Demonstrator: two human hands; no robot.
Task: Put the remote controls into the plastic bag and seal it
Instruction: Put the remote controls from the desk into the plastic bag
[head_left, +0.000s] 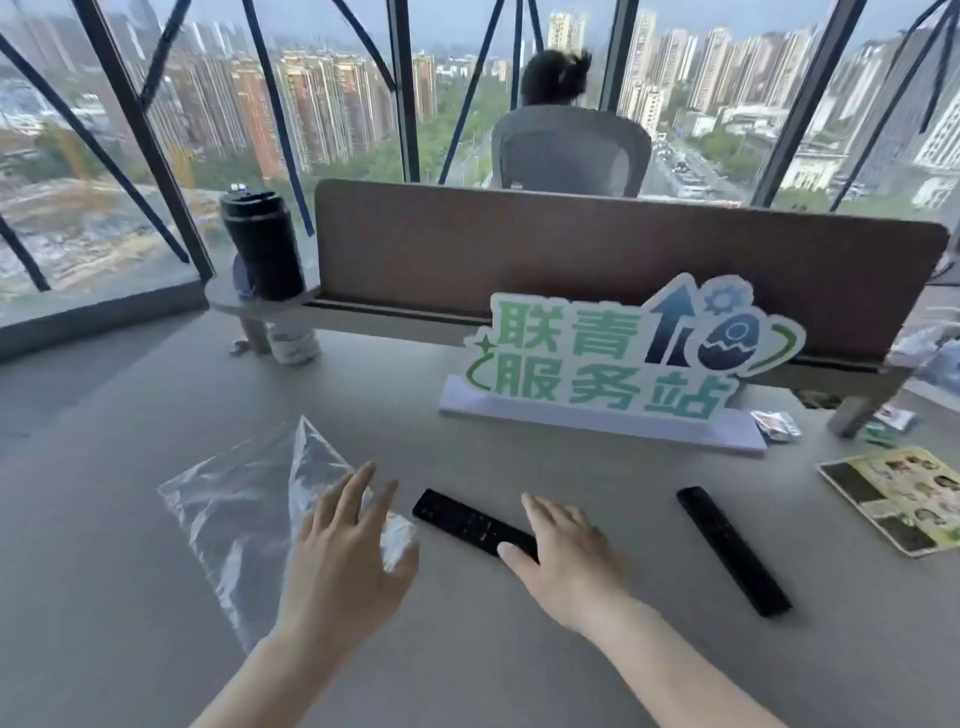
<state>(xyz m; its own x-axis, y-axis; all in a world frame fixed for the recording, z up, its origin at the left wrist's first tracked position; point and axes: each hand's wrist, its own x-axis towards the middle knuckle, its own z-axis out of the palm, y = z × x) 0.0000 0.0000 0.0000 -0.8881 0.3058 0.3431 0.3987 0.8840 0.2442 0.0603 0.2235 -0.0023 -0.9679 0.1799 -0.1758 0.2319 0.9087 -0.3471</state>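
Observation:
A clear plastic bag (244, 499) lies flat on the grey desk at the left, one corner standing up. My left hand (345, 551) hovers over the bag's right edge with fingers spread, holding nothing. Two black remote controls lie on the desk. The nearer remote (462, 519) sits between my hands, and my right hand (563, 556) rests over its near end with fingers apart; a firm grip is not visible. The second remote (732, 551) lies apart to the right, untouched.
A green-and-white standing sign (602, 364) stands behind the remotes. A brown desk divider (571, 249) runs across the back. A black tumbler (262, 244) stands at the back left. A printed card (898, 496) and small wrappers (776, 425) lie at the right. A person sits beyond the divider.

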